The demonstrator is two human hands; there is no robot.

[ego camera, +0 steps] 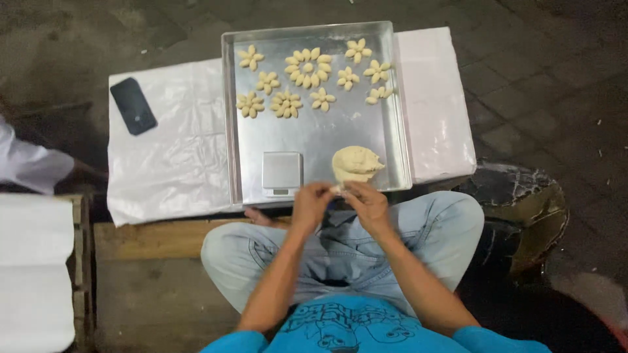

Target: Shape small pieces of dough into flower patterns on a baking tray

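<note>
My left hand (310, 201) and my right hand (367, 202) meet over the near edge of a square metal tray (314, 140), pinching a small piece of pale dough (337, 189) between their fingertips. Just beyond them a lump of dough (356, 162) lies on the tray. A small silver scale (282, 172) stands to its left. At the tray's far end lie several flower-shaped dough pieces (307, 67).
The tray rests on white plastic sheeting (170, 157) with a black phone (133, 105) at its far left. Another person's white sleeve (29, 165) enters at the left edge. A wooden board (150, 238) lies beside my knees; dark paved ground surrounds everything.
</note>
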